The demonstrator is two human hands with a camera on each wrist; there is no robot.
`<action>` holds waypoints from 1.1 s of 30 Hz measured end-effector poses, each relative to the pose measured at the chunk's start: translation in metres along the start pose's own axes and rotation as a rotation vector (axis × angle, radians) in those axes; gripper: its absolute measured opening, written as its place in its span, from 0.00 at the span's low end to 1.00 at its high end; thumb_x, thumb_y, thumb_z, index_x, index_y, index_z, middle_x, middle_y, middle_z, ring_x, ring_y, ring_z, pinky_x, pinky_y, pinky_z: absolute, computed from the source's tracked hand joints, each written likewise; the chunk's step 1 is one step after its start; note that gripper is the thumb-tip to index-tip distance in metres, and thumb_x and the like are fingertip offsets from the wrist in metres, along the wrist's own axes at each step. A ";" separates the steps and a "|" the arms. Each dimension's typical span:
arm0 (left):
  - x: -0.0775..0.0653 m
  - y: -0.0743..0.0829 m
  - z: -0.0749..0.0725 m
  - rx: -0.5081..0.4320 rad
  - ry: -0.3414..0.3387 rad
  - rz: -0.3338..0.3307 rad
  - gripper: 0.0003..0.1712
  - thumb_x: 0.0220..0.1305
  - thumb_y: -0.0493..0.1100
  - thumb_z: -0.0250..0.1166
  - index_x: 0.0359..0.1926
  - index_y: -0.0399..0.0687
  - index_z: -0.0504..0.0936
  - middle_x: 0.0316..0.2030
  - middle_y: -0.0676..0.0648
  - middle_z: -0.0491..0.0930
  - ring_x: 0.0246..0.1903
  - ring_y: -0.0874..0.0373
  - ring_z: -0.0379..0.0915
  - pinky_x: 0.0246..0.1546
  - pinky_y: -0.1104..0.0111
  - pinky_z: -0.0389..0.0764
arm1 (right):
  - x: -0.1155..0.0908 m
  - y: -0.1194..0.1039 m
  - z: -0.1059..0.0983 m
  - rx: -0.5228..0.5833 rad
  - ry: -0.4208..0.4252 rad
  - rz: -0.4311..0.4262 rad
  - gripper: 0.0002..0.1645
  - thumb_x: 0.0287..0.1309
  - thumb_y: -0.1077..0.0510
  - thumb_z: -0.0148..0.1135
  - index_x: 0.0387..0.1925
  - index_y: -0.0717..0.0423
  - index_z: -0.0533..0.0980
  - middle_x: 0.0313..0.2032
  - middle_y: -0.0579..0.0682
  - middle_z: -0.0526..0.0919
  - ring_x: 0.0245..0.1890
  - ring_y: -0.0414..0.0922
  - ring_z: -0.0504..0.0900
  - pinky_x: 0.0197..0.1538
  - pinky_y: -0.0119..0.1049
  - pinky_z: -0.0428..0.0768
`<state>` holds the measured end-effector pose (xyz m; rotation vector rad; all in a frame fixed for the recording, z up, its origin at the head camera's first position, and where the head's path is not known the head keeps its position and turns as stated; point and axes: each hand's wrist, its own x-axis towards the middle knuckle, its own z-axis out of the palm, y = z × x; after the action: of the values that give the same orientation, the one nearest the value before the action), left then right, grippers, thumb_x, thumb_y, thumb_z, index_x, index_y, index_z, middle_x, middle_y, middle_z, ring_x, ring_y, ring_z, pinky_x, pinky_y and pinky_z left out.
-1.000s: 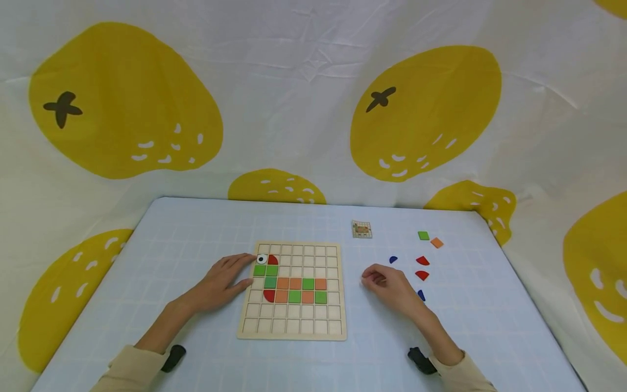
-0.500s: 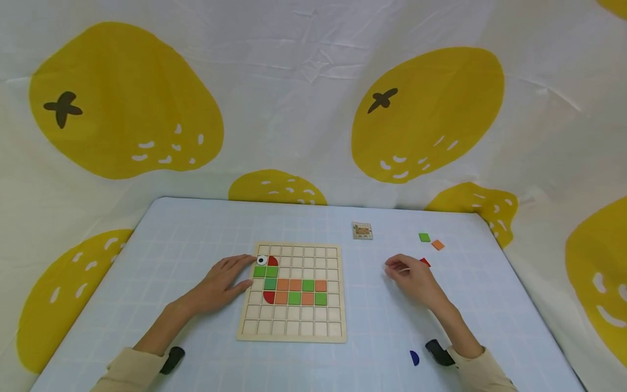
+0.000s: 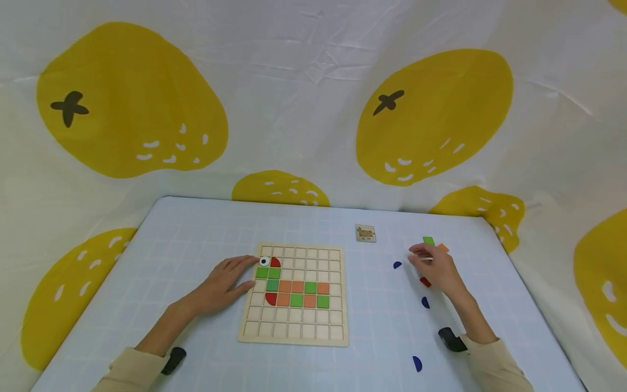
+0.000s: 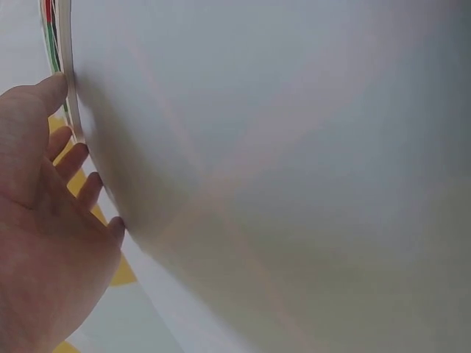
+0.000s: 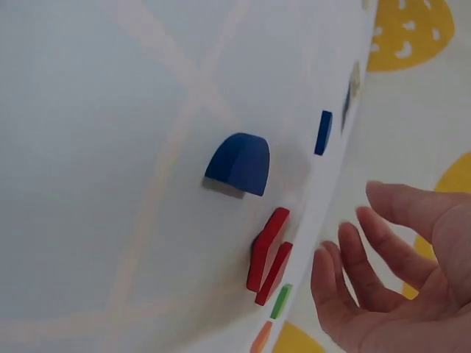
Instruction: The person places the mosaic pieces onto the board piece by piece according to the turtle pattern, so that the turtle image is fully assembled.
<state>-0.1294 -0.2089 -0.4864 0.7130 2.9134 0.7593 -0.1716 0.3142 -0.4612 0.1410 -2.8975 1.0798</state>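
My left hand (image 3: 222, 286) rests at the left edge of a wooden grid board (image 3: 338, 332), its fingers and thumb touching the rim; the left wrist view shows the fingertips along that rim. Within the grid lie a round eye tile (image 3: 264, 261), red quarter-round tiles (image 3: 271, 299) and several green and orange squares. To the right, my right hand (image 3: 436, 267) hovers by a green tile (image 3: 428, 240) and an orange tile (image 3: 443, 247), partly covering them. In the right wrist view its fingers are loosely bent with nothing between them. Two red pieces (image 5: 269, 250) lie close by.
Blue half-round pieces lie right of the board: a far one (image 3: 397, 265), a middle one (image 3: 425, 302) and a near one (image 3: 417, 363). A small printed picture card (image 3: 365, 233) lies toward the back. A fruit-patterned cloth (image 3: 313, 109) hangs behind the table.
My right hand has moved right and farther back, from beside the board to the green and orange tiles, uncovering the near blue piece. The left hand stays at the board.
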 end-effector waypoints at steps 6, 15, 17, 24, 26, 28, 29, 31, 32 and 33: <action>0.000 0.000 0.000 -0.001 0.002 0.003 0.34 0.76 0.52 0.62 0.76 0.49 0.65 0.72 0.41 0.68 0.71 0.37 0.59 0.69 0.37 0.62 | 0.010 0.007 -0.007 -0.007 -0.012 0.083 0.21 0.74 0.55 0.60 0.59 0.64 0.77 0.60 0.69 0.76 0.59 0.66 0.76 0.61 0.60 0.78; -0.001 -0.001 0.004 0.007 0.013 0.000 0.35 0.75 0.53 0.62 0.77 0.50 0.65 0.72 0.42 0.67 0.71 0.38 0.59 0.68 0.38 0.63 | 0.022 0.014 -0.010 -0.003 0.005 0.132 0.24 0.74 0.56 0.59 0.64 0.66 0.73 0.61 0.72 0.72 0.59 0.68 0.71 0.63 0.62 0.76; -0.001 -0.001 0.004 0.006 0.006 -0.008 0.35 0.75 0.53 0.62 0.77 0.51 0.64 0.72 0.42 0.67 0.71 0.39 0.59 0.69 0.39 0.63 | 0.024 0.016 -0.009 -0.006 0.010 0.138 0.25 0.73 0.57 0.59 0.65 0.66 0.73 0.62 0.72 0.71 0.58 0.67 0.70 0.62 0.62 0.76; 0.000 -0.002 0.005 0.008 -0.004 -0.016 0.35 0.76 0.54 0.61 0.77 0.52 0.64 0.73 0.43 0.66 0.71 0.40 0.58 0.69 0.39 0.63 | 0.034 0.023 -0.011 -0.048 0.017 0.176 0.26 0.73 0.58 0.58 0.66 0.67 0.72 0.63 0.75 0.67 0.53 0.66 0.69 0.61 0.65 0.75; 0.001 -0.003 0.005 0.009 -0.005 -0.021 0.35 0.76 0.55 0.61 0.78 0.52 0.64 0.73 0.43 0.66 0.71 0.40 0.58 0.69 0.40 0.63 | 0.036 0.026 -0.012 -0.054 0.006 0.190 0.26 0.73 0.59 0.57 0.67 0.67 0.71 0.63 0.75 0.67 0.52 0.66 0.68 0.61 0.66 0.74; 0.001 -0.003 0.006 0.009 -0.008 -0.022 0.36 0.75 0.55 0.61 0.78 0.52 0.64 0.73 0.43 0.66 0.71 0.40 0.58 0.70 0.40 0.63 | 0.038 0.028 -0.012 -0.054 -0.009 0.193 0.26 0.73 0.60 0.56 0.68 0.67 0.70 0.63 0.75 0.67 0.53 0.66 0.67 0.63 0.67 0.72; 0.001 -0.003 0.006 0.009 -0.008 -0.023 0.36 0.75 0.54 0.62 0.78 0.52 0.64 0.73 0.43 0.66 0.71 0.40 0.58 0.70 0.40 0.63 | 0.039 0.029 -0.013 -0.054 -0.017 0.190 0.26 0.73 0.61 0.56 0.68 0.68 0.69 0.63 0.75 0.67 0.53 0.66 0.67 0.63 0.68 0.71; 0.001 -0.004 0.006 0.011 -0.010 -0.022 0.36 0.75 0.54 0.62 0.78 0.52 0.64 0.73 0.43 0.66 0.71 0.40 0.59 0.69 0.40 0.63 | 0.041 0.031 -0.013 -0.059 -0.027 0.181 0.26 0.72 0.63 0.55 0.68 0.70 0.69 0.62 0.75 0.67 0.53 0.67 0.67 0.64 0.68 0.69; 0.001 -0.004 0.005 0.010 -0.011 -0.024 0.36 0.75 0.54 0.62 0.78 0.52 0.64 0.73 0.43 0.66 0.71 0.40 0.59 0.69 0.40 0.63 | 0.041 0.032 -0.013 -0.060 -0.031 0.176 0.26 0.72 0.64 0.55 0.67 0.70 0.69 0.62 0.75 0.67 0.53 0.67 0.67 0.65 0.68 0.69; 0.000 -0.003 0.005 0.013 -0.010 -0.023 0.36 0.75 0.54 0.62 0.78 0.52 0.64 0.73 0.43 0.66 0.71 0.40 0.59 0.69 0.41 0.64 | 0.042 0.032 -0.013 -0.064 -0.036 0.172 0.26 0.71 0.64 0.55 0.67 0.71 0.69 0.61 0.75 0.67 0.53 0.67 0.67 0.65 0.68 0.69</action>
<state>-0.1304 -0.2090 -0.4923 0.6810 2.9145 0.7333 -0.2162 0.3443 -0.4693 -0.0942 -3.0183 1.0153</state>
